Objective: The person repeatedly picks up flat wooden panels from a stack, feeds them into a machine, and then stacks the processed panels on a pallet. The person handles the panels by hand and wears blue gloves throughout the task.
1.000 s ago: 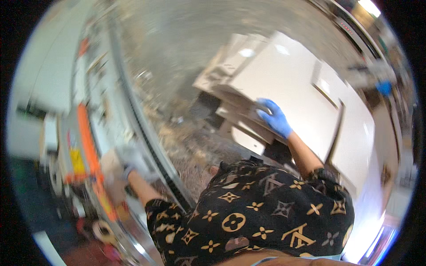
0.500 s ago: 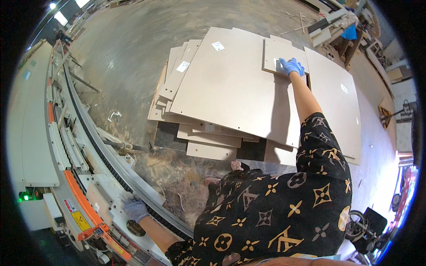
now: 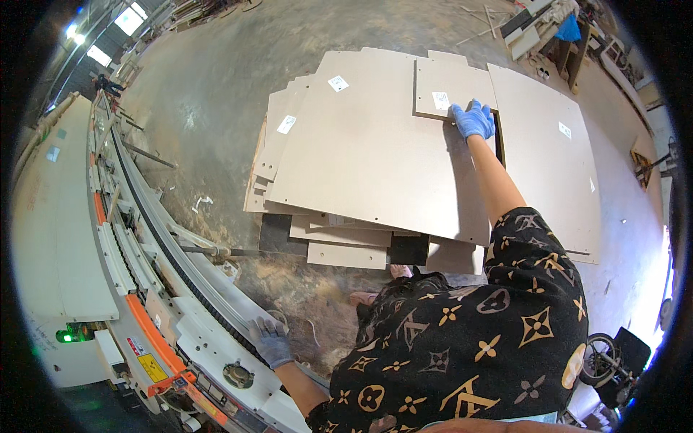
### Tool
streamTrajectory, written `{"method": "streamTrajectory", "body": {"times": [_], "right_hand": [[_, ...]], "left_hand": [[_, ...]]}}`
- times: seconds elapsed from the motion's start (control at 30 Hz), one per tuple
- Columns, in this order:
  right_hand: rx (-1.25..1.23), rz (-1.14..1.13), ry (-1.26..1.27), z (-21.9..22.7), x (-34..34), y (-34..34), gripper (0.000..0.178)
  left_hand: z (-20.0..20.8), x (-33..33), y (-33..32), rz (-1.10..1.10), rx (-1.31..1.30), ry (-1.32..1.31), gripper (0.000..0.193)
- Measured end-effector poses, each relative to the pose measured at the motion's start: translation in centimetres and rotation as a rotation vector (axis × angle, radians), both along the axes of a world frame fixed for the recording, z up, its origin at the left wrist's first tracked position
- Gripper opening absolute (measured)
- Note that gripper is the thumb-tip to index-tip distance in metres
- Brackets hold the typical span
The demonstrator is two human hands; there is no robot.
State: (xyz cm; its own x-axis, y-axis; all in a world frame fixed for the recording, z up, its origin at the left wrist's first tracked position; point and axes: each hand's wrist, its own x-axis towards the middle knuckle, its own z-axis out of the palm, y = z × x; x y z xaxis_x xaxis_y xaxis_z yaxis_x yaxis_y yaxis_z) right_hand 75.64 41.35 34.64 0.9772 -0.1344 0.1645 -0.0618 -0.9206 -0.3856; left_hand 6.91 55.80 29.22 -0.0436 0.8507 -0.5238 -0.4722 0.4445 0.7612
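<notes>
In a light-blue glove, my right hand [image 3: 473, 121] is at the near edge of a small beige board [image 3: 456, 78], its fingers apart. This board lies on top of a stack of larger beige panels [image 3: 368, 144] and carries a white label [image 3: 440, 100] just left of my fingertips. My left hand [image 3: 271, 342], in a grey glove, has its fingers stretched out at the edge of the long white machine [image 3: 209, 339]. Nothing shows in its grasp. Other panels in the stack also carry white labels.
Orange strips [image 3: 138, 325] and a dark belt run along the machine at left. Beside the stack at right lies another large panel [image 3: 547, 159]. Scrap boards and a blue cloth [image 3: 568, 29] are at far right. A wheeled object [image 3: 599, 359] stands at lower right.
My right hand has shifted off the board's label to its near edge, leaving the label uncovered. My left hand has moved rightward across the machine to its edge. The view has turned slightly.
</notes>
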Motion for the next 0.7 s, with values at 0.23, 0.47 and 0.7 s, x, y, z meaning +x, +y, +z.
{"method": "streamTrajectory", "body": {"times": [0.23, 0.47, 0.7], "right_hand": [[0.1, 0.205, -0.174, -1.8, -0.5, 3.8, 0.046], [0.411, 1.052, -0.244, 1.0, -16.4, 6.2, 0.018], [0.369, 1.425, 0.158, 5.6, -17.5, 8.0, 0.045]], "left_hand": [[-1.1, -0.3, 0.9, 0.023, 0.008, -0.061, 0.049], [-2.1, 3.4, 1.0, -0.149, 0.042, -0.101, 0.036], [-4.5, 5.6, -1.1, -0.259, 0.027, -0.021, 0.042]]}}
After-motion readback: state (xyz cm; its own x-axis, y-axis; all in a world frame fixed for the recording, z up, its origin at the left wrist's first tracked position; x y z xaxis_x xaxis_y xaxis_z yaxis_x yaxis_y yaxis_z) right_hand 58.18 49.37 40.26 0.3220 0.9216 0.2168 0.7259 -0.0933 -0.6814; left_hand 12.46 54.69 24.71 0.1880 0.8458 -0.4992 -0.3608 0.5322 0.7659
